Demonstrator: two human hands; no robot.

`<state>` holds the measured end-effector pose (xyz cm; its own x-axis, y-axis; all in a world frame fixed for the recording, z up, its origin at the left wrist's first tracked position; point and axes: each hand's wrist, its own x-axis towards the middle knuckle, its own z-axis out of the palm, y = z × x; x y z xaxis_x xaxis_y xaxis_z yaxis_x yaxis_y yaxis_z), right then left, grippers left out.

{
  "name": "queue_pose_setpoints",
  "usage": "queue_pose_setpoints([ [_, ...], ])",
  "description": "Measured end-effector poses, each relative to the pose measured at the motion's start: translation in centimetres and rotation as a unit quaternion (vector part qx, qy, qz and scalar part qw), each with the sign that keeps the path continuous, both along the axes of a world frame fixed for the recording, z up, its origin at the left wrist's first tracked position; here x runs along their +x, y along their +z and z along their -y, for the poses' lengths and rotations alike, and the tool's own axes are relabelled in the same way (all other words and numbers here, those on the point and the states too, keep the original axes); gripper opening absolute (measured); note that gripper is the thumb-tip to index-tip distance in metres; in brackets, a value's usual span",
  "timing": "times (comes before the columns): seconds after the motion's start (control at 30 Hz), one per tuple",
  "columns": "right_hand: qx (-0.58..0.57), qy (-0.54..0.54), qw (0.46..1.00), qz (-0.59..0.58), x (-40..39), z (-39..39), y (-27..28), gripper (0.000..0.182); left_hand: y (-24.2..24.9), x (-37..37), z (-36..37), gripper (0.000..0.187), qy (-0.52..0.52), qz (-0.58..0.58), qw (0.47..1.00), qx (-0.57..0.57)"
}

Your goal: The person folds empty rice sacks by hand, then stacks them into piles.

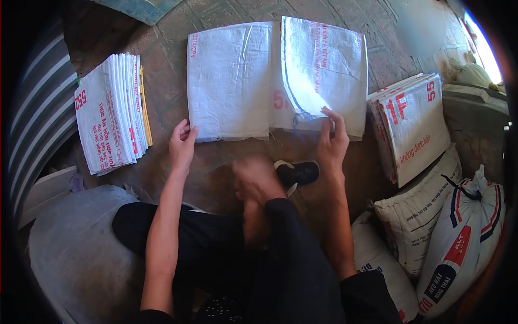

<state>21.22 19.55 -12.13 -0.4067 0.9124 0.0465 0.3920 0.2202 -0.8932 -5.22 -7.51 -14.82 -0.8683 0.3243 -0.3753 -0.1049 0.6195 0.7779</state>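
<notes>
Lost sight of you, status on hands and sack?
Left hand flat on white woven plastic sack, lower-left corner. Right hand pinching its folded-over flap. Black shoe near the sack's lower edge.

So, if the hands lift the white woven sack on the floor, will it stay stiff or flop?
The white sack probably flops: its right half already curls over. It looks thin and empty, so likely light. The right hand may slip on its glossy surface.

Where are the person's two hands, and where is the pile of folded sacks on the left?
left hand (182, 144), head view, on the back of the hand.
right hand (332, 141), head view, on the back of the hand.
pile of folded sacks (105, 127), head view, on the printed face of the top sack.
</notes>
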Motion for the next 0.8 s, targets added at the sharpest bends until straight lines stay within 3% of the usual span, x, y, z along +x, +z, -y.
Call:
queue_pose_setpoints([
  [0.07,-0.061,-0.003,0.998,0.022,0.4,0.4,0.1,0.015,0.4,-0.3,0.3,0.048,0.004,0.127,0.992,0.027],
  [0.13,-0.049,0.008,0.999,-0.014,0.7,0.7,-1.0,0.016,0.7,-0.2,0.4,0.039,0.016,0.215,0.975,0.048],
  [0.3,0.011,0.036,0.999,-0.016,0.8,1.0,-1.2,0.015,3.4,-2.1,-0.3,0.034,0.229,0.182,0.920,0.262],
  [0.4,0.037,0.102,0.994,0.033,0.5,1.4,-1.1,0.014,4.8,-3.2,0.0,0.048,0.247,0.199,0.865,0.390],
  [0.5,0.068,0.164,0.980,0.087,-0.5,2.4,-1.5,0.013,6.0,-2.4,-1.1,0.049,0.269,0.252,0.819,0.440],
  [0.67,0.101,0.199,0.966,0.128,-1.1,3.6,-2.2,0.015,2.1,-0.6,-2.6,0.046,0.383,0.260,0.788,0.406],
  [0.77,0.106,0.203,0.964,0.133,-0.9,3.5,-2.2,0.015,-0.4,-0.3,-3.7,0.049,0.406,0.208,0.810,0.369],
  [0.8,0.107,0.204,0.964,0.134,-0.8,3.4,-2.1,0.015,-0.6,0.1,-4.6,0.051,0.452,0.165,0.828,0.287],
])
